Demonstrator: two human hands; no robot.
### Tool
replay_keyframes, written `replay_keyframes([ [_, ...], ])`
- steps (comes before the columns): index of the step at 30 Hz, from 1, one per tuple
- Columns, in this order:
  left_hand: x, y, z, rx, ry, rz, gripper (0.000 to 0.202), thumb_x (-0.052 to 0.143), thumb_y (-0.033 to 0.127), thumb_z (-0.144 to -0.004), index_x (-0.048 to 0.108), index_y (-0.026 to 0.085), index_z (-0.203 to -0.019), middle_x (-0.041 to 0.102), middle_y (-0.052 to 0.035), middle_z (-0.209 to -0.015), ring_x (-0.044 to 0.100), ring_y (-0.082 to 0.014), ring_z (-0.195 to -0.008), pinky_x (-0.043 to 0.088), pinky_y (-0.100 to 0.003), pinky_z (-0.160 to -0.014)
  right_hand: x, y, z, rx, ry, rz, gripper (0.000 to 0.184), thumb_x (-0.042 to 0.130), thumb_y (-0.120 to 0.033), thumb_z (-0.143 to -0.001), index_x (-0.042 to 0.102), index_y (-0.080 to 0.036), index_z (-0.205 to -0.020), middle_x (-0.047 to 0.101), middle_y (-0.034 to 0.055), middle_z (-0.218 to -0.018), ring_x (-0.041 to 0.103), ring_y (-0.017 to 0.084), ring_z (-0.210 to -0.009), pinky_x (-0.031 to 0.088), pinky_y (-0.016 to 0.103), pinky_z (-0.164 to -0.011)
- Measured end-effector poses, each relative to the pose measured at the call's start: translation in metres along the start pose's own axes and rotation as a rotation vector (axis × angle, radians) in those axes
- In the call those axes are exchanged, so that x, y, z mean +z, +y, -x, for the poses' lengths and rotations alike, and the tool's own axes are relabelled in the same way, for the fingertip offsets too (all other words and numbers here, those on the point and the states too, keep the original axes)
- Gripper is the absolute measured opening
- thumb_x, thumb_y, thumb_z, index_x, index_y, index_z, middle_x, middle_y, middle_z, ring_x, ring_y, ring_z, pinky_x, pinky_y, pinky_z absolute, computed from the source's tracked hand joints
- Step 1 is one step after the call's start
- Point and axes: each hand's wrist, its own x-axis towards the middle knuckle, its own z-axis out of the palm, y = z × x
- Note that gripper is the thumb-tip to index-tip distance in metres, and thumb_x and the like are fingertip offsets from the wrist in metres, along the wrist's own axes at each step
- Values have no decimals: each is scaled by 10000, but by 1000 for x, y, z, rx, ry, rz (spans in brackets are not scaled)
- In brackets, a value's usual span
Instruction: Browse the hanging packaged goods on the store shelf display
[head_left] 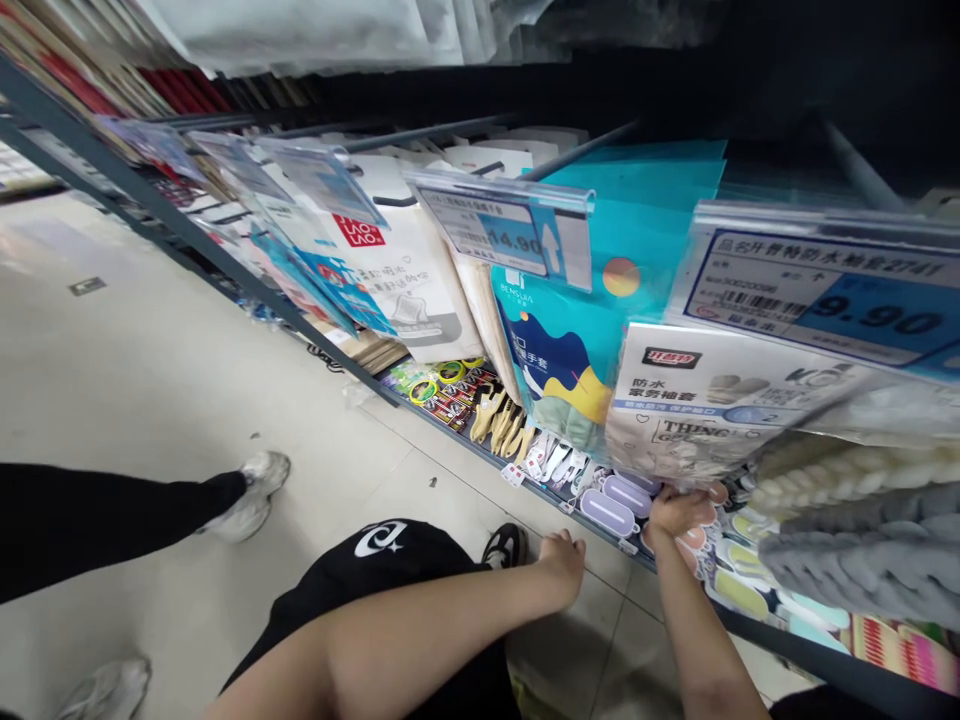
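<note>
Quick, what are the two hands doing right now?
Left hand: loosely curled, holding nothing, hovering near the bottom shelf edge.
Right hand: fingers reach up among the small packets under the white package; grip cannot be told.

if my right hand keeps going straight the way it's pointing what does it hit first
Probably the white packaged goods hanging right above the right hand; its fingers already seem to touch the pack's lower edge, though depth is unclear.

The right hand's (677, 510) fingertips were hidden under the hanging white packet (697, 410) at lower right. The left hand (562, 556) showed only its back, its fingers out of sight. The grey knitted items (862, 540) ran off the right edge. Price label (517, 232) small print was unreadable.
</note>
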Motion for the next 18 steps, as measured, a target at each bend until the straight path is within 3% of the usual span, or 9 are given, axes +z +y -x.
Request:
replay_keyframes([
  [2, 0, 1, 0, 14, -11, -12, 861, 720, 137, -703, 405, 74, -1501, 477, -285, -1437, 516, -362, -1308, 479, -432, -1016, 4, 6, 1, 148, 41, 7, 892, 328, -502, -950, 163, 151, -1535, 165, 405, -1546, 187, 522, -1445, 180, 596, -1195],
  [5, 2, 2, -3, 21, -8, -9, 873, 735, 152, -684, 417, 74, -1494, 487, -286, -1429, 518, -363, -1309, 481, -430, -1013, 8, 13, -3, 105, -78, 15, 1001, 376, -545, -907, 83, 176, -1536, 82, 421, -1565, 57, 522, -1486, 68, 577, -1230],
  [9, 9, 2, -10, 12, 2, 14, 950, 757, 139, -642, 396, 96, -1521, 437, -296, -1484, 513, -378, -1318, 481, -452, -1024, 7, 22, -13, 95, -120, -15, 983, 368, -576, -913, 75, 76, -1588, -7, 363, -1612, -4, 504, -1506, 76, 607, -1221],
  [13, 15, 1, -15, -14, 13, 50, 979, 766, 146, -600, 419, 149, -1515, 472, -260, -1472, 509, -383, -1317, 482, -484, -1029, 8, 31, -19, 86, -194, -20, 1041, 377, -645, -912, 82, 88, -1591, -32, 373, -1606, -25, 525, -1498, 81, 648, -1201],
  [18, 14, 2, -13, -20, 49, 102, 885, 778, 272, -619, 488, 180, -1450, 527, -249, -1400, 529, -379, -1281, 486, -496, -1002, 7, 35, -13, 9, -144, 4, 1027, 448, -655, -895, 152, 32, -1599, 45, 349, -1618, 9, 475, -1513, 132, 667, -1183],
])
